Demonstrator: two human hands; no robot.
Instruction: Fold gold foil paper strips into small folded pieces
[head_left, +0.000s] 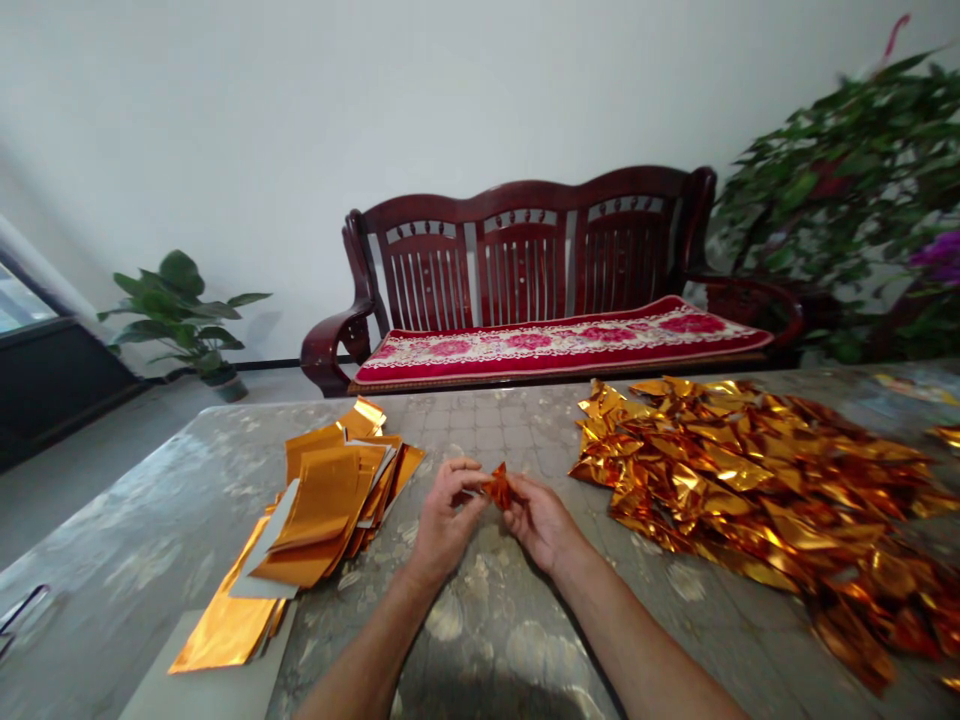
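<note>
Between my two hands, above the middle of the table, is a small folded piece of gold foil paper (498,487). My left hand (450,510) pinches its left side with thumb and fingers. From the right, my right hand (541,517) is closed on the same piece, its thumb near the top edge. A stack of flat gold foil sheets (322,510), mixed with some pale ones, lies fanned out left of my hands. To the right spreads a big heap of folded gold foil pieces (735,470).
The table (480,640) has a grey patterned cover. Behind it stands a dark red wooden bench (517,255) with a red floral cushion (555,338). A potted plant (184,320) is at the left, and leafy plants (847,200) rise at the right. A dark object (26,612) rests at the left edge.
</note>
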